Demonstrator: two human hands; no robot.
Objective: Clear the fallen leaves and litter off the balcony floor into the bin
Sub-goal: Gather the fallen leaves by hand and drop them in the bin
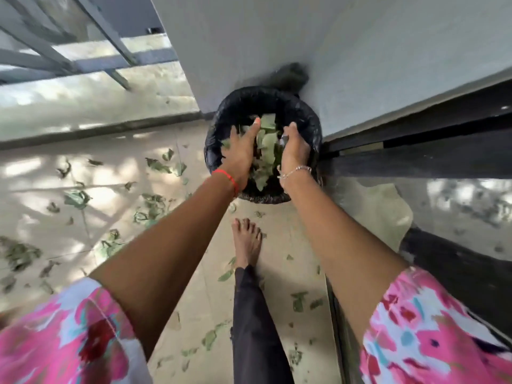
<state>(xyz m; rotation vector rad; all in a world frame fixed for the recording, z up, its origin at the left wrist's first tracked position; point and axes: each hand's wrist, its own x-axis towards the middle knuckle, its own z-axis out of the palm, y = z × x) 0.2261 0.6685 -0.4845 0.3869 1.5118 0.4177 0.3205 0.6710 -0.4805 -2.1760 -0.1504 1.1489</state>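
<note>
Where we see loose leaves [77,198]: scattered on the floor [133,151], at nine o'clock of the bin [311,123].
Left hand [241,155]: fingers straight, palm pressing the bunch of leaves [267,145].
Bunch of leaves: sandwiched between both palms, over the bin's mouth.
Right hand [295,151]: pressing the bunch at its three o'clock; fingers hidden, so we cannot tell their curl.

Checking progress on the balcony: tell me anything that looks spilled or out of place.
Green leaves lie scattered over the floor tiles left of the black-lined bin and round the bare foot. A pale crumpled sheet lies right of the bin by the dark door frame.
</note>
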